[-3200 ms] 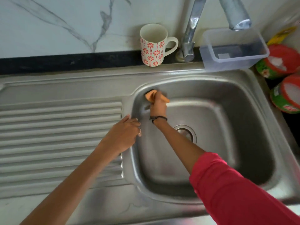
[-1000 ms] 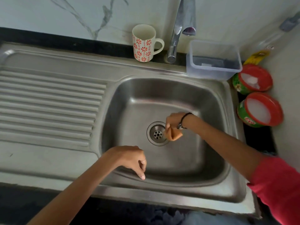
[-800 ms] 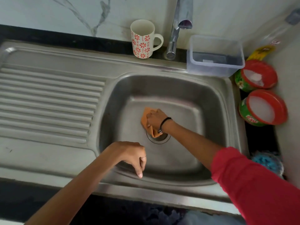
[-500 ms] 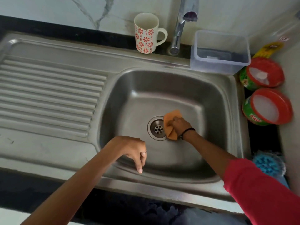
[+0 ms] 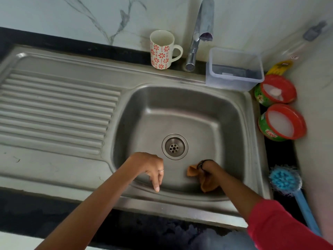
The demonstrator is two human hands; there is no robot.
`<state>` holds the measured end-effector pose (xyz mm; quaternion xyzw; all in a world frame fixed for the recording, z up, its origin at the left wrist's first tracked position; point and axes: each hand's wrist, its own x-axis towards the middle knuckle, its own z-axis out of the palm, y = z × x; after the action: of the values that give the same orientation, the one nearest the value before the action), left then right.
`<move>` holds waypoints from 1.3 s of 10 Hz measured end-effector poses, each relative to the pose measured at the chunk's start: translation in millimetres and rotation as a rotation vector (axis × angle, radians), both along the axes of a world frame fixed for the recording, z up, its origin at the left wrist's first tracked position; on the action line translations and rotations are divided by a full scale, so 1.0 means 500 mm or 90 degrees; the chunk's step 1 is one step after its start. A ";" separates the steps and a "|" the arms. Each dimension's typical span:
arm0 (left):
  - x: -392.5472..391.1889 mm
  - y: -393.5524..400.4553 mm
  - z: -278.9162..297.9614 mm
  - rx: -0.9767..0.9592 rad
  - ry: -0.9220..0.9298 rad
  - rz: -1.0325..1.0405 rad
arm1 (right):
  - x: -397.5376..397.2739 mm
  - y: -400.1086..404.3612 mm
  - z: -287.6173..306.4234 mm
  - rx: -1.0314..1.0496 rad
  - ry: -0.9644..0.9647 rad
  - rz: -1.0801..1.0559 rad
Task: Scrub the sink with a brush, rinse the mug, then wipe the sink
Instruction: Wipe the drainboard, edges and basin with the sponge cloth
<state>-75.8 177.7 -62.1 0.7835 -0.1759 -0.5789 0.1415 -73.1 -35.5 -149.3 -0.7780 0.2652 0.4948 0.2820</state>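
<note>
clear plastic tub [image 5: 234, 69], two red-rimmed tubs [image 5: 282, 121]

Brushed steel sink [image 5: 243, 123]; orange cloth [image 5: 207, 184]; glossy ceramic mug [image 5: 160, 55].

The right hand [image 5: 207, 170] has dragged the orange cloth [image 5: 205, 183] from beside the drain [image 5: 174, 146] to the sink's [image 5: 232, 112] near wall, at its front edge.

Right hand [image 5: 207, 173] mostly hidden behind wrist, cloth [image 5: 207, 184] (fingers unseen); tap [image 5: 203, 24] top cropped.
</note>
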 end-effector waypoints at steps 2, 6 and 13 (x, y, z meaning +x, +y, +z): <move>-0.006 0.007 -0.007 -0.010 -0.015 -0.007 | -0.017 0.087 -0.005 0.008 0.173 0.041; -0.032 0.017 -0.001 -0.041 -0.069 -0.001 | 0.009 0.093 0.055 0.328 -0.151 -0.242; 0.035 0.042 0.068 0.000 -0.333 0.166 | 0.082 0.101 0.141 0.624 -0.155 -0.663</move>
<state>-58.3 198.6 -27.9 0.9222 -0.1040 -0.3341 0.1645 -31.9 14.9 -78.9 -0.3847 0.3156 0.2683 0.8249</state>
